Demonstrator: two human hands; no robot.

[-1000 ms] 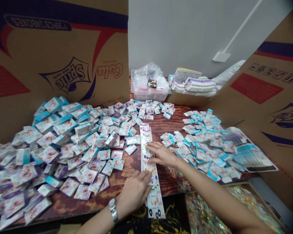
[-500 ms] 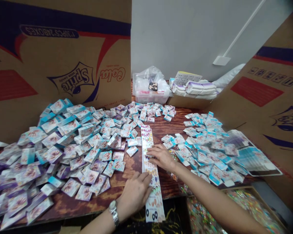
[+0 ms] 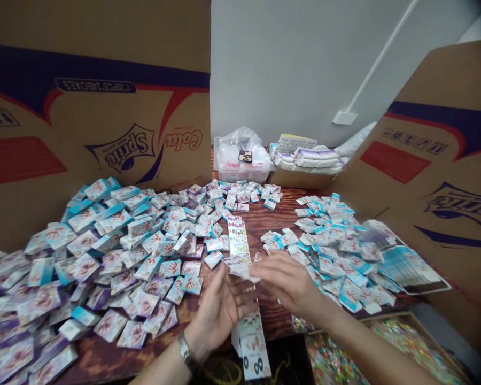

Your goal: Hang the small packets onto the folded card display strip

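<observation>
Dark red wood-grain desk [image 3: 258, 222] under a grey wall [image 3: 272, 64]: two bare hands at a long white sticker strip

At far left stands a big brown cardboard carton [image 3: 116, 123] with blue and red print, its lettering upside down. Before it spreads a large heap of small white, blue and purple boxes [image 3: 116, 262]. Next comes the left hand [image 3: 220, 307], a silver metal wristwatch [image 3: 187, 353] on its wrist; its grip is released, palm turned inward, fingers spread beside the strip. Whether they touch it, I cannot tell.

Mid-desk lies the long white sticker strip [image 3: 238, 238], its near end hanging past the desk edge. Above its middle, the right hand [image 3: 291, 278] grasps a lifted white sheet with purple print [image 3: 240, 267] at the fingertips. Behind sits a clear plastic tub [image 3: 244, 174].

Farther right are a smaller heap of white-and-blue boxes [image 3: 332, 256], flat printed cards [image 3: 404, 262] and a second brown carton [image 3: 393, 203]; below, colourful wrapped packets [image 3: 404, 334].
</observation>
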